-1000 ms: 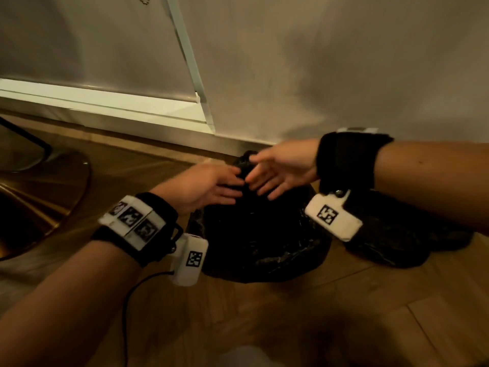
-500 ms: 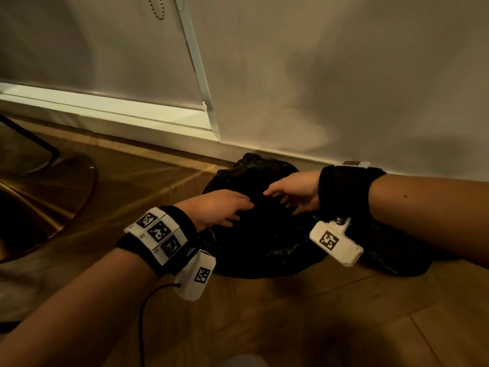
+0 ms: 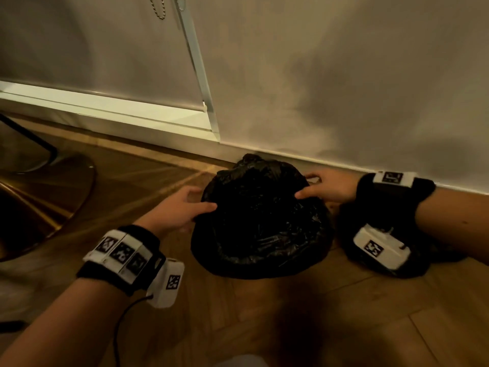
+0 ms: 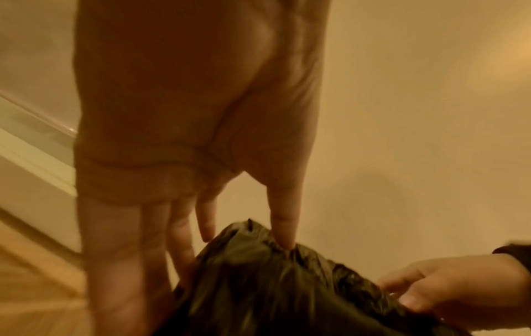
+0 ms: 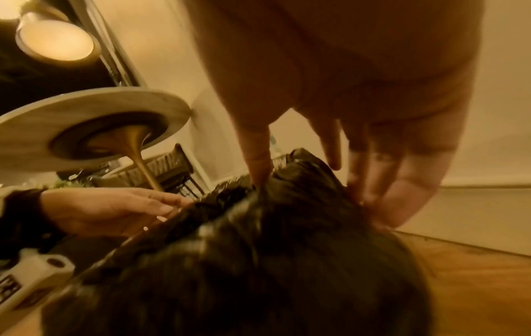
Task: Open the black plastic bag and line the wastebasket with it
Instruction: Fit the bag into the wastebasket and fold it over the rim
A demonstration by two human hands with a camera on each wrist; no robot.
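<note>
The black plastic bag (image 3: pixel 262 223) bulges as a crumpled dome on the wood floor against the wall, and the wastebasket under it is hidden. My left hand (image 3: pixel 205 198) pinches the bag's left side, thumb on top and fingers down the outside; the left wrist view shows the left hand (image 4: pixel 247 241) with its thumb tip pressed into the bag (image 4: pixel 273 291). On the opposite side my right hand (image 3: pixel 304 186) pinches the plastic. In the right wrist view the right hand (image 5: pixel 310 188) straddles a fold of the bag (image 5: pixel 258 261).
The wall and white skirting (image 3: pixel 344 165) stand right behind the bag. A round gold table base (image 3: pixel 39 207) lies at the left, its tabletop (image 5: pixel 86 127) overhead. Another dark crumpled heap (image 3: pixel 397 263) sits on the floor under my right wrist. Open wood floor (image 3: pixel 291 313) lies in front.
My hands moved apart from the bag's top middle to its left and right sides and went lower. The bag now spreads wider into a dome.
</note>
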